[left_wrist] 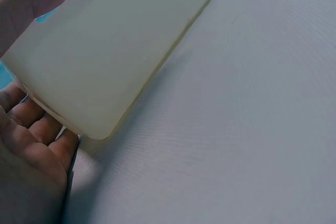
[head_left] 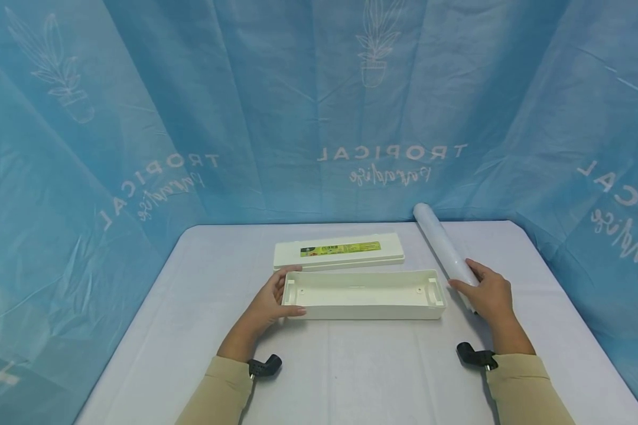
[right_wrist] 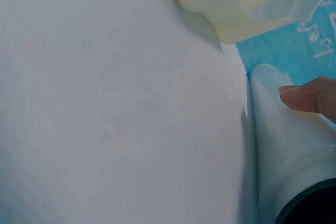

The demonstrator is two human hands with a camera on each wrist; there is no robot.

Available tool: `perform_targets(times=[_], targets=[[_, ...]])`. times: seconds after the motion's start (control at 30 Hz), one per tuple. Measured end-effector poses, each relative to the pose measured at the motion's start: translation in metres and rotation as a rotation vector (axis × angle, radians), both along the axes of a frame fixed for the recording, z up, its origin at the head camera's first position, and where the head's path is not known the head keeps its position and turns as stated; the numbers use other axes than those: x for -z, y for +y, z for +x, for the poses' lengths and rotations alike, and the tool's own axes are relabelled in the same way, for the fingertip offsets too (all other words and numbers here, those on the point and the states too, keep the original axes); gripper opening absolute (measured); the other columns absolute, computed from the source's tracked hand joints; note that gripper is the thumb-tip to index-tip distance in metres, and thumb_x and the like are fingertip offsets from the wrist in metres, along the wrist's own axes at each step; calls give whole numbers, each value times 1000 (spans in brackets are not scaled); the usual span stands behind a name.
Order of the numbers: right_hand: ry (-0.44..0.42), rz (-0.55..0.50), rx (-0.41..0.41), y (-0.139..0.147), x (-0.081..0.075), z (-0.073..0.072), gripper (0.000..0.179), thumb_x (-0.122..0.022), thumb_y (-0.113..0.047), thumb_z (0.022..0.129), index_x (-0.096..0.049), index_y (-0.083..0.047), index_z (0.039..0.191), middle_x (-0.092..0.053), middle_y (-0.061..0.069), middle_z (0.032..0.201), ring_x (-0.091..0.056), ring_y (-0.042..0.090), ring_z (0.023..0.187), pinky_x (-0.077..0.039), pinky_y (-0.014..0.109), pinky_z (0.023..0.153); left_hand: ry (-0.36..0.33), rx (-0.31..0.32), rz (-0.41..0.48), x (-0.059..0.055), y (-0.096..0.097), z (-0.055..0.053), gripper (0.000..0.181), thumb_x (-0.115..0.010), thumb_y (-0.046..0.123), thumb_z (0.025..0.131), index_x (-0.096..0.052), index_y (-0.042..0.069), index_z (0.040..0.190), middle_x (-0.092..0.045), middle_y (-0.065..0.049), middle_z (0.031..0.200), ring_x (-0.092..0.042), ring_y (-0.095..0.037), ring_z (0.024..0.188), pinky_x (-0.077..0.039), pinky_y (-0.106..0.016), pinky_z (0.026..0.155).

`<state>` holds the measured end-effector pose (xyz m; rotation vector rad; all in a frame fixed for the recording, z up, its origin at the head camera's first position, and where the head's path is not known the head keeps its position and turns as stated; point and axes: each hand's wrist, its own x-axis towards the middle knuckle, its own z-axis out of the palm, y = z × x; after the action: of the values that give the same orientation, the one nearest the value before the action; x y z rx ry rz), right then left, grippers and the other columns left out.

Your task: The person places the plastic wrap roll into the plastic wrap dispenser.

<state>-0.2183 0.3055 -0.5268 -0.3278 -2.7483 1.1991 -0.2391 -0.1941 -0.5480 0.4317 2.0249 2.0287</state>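
Note:
A long cream plastic box [head_left: 372, 313], its top side uncovered, lies crosswise at the middle of the table. My left hand [head_left: 268, 301] grips its left end, thumb over the front wall and fingers around the end; the left wrist view shows the box wall [left_wrist: 121, 40] between them. To the right, my right hand [head_left: 489, 292] holds the near end of a roll of cling film [head_left: 441, 242], thumb on one side and fingers on the other. The roll slants away toward the back edge. Its dark hollow core [right_wrist: 315, 208] shows in the right wrist view.
Behind the box lies a matching cream lid [head_left: 292, 254] with a yellow-green label [head_left: 345, 249]. A white cloth covers the table [head_left: 351, 378]. Blue printed curtains [head_left: 276, 118] enclose the back and both sides.

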Motion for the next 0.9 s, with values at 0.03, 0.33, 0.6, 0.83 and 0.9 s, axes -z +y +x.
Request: perform_targets(times=[0.03,0.33,0.6,0.83,0.9], targets=[[-2,1,3,0,0,0,84,-83,-28,93,-41,4,158,-46,32,153,-47,58,134,-45,71,102,0,2,1,0,0,0,107,-98,-3,69,-43,18,159,-49,-12,152,-50,-31,139,-49,-36,108],[24,-2,25,-2,-2,2,80,-83,-25,93,-45,6,155,-49,33,150,-49,58,132,-46,70,101,0,9,11,1,0,0,107,-97,-4,69,-43,20,159,-48,-12,153,-49,-31,140,-49,-37,108],[31,3,36,-4,-3,1,79,-83,-26,93,-46,7,154,-50,33,149,-50,57,131,-47,69,100,-1,6,14,2,-1,0,108,-97,-5,70,-42,17,160,-48,-11,153,-48,-31,140,-48,-36,108],[-25,-16,71,-6,-9,6,81,-83,-30,94,-44,6,155,-47,33,151,-47,58,134,-46,70,101,-4,-2,11,1,-1,1,106,-96,-7,70,-44,19,158,-48,-10,154,-48,-30,140,-48,-35,109],[-27,-19,78,-7,-10,7,80,-83,-29,93,-45,5,155,-47,33,151,-47,58,134,-46,70,101,-3,0,14,1,-2,2,106,-96,-6,70,-44,19,158,-47,-11,154,-48,-30,140,-48,-35,109]])
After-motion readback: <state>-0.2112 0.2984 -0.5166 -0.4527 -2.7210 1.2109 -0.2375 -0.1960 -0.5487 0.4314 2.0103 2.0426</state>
